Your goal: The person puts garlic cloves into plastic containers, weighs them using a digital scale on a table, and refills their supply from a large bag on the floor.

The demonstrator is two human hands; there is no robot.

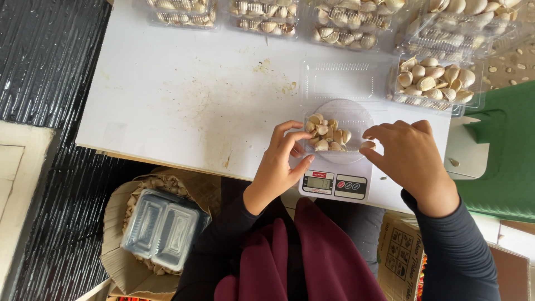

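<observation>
A clear plastic clamshell tray (338, 120) rests open on a white digital kitchen scale (334, 183); several pale garlic cloves (329, 135) lie in its near half. My left hand (281, 161) touches the tray's left edge, fingers curled by the cloves. My right hand (409, 159) is at the tray's right edge and pinches one garlic clove (367, 144) between thumb and fingers.
A white table (184, 95) bears filled clear trays of garlic along the far edge (264, 17) and at the right (434, 81). A sack of cloves with empty plastic trays (161, 226) sits at lower left. A green stool (501, 150) stands at the right.
</observation>
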